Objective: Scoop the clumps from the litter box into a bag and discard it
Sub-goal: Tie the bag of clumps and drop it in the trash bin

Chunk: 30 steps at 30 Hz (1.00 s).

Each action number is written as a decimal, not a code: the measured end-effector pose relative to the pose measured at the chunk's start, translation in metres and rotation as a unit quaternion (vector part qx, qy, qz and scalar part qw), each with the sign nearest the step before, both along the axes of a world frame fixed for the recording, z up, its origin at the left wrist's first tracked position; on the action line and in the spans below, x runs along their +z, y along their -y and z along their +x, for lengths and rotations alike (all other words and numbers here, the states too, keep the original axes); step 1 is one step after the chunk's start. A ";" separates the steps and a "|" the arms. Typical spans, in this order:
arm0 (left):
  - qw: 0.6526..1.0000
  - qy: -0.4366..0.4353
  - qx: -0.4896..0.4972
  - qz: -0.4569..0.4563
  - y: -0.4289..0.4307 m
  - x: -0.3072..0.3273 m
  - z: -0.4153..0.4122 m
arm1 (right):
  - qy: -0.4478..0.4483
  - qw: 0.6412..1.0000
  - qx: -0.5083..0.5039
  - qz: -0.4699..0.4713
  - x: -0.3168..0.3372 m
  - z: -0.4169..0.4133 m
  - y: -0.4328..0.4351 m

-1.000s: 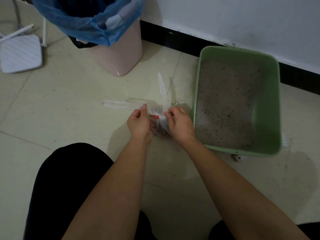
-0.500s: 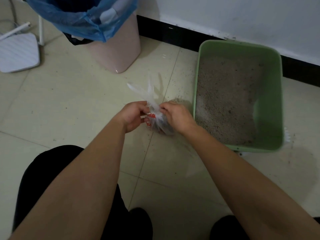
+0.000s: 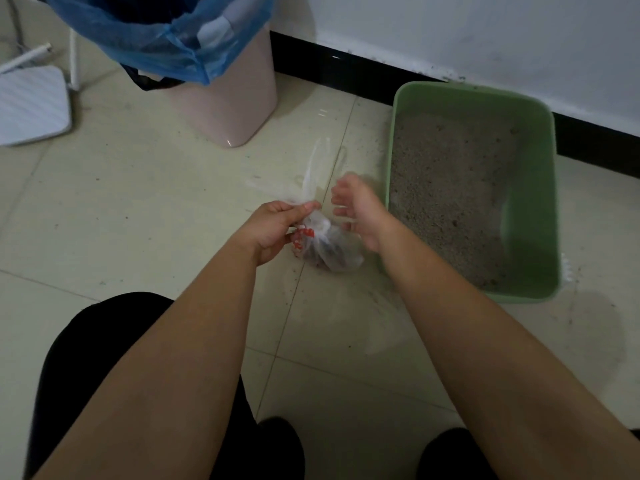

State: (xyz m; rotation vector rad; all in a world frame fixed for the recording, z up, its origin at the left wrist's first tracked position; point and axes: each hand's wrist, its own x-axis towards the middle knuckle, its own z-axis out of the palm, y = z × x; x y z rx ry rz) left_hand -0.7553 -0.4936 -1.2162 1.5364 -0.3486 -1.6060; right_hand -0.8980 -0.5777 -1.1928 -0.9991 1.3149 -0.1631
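A small clear plastic bag (image 3: 332, 251) with red print holds dark clumps and hangs just above the tiled floor. My left hand (image 3: 277, 226) pinches its twisted neck, and the loose handles stick up above my fingers. To the right of the bag, my right hand (image 3: 360, 209) is blurred, its fingers spread, holding nothing. The green litter box (image 3: 530, 188) with grey litter stands on the floor to the right, against the wall.
A pink waste bin (image 3: 225, 109) lined with a blue bag (image 3: 156, 36) stands at the back left. A white ribbed device (image 3: 31, 105) with antennas lies at the far left. Litter grains are scattered on the floor. My dark-clothed knees fill the bottom.
My right hand has let go of the bag and opened, moving slightly right. My left hand now holds the bag's neck alone, and the handles point upward.
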 end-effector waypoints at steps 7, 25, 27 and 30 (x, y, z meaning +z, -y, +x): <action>1.000 -0.022 -0.004 0.004 0.001 0.004 -0.006 | 0.014 0.998 -0.006 -0.054 0.010 0.008 0.016; 0.976 -0.055 0.210 0.011 -0.005 -0.009 -0.004 | -0.001 0.989 -0.084 0.118 0.007 -0.031 -0.029; 0.979 -0.033 0.198 0.014 -0.007 -0.009 -0.002 | -0.030 0.991 -0.071 0.107 0.008 -0.033 -0.028; 0.988 0.010 0.152 0.012 -0.007 -0.006 -0.001 | -0.185 0.979 0.056 -0.068 0.010 -0.039 -0.023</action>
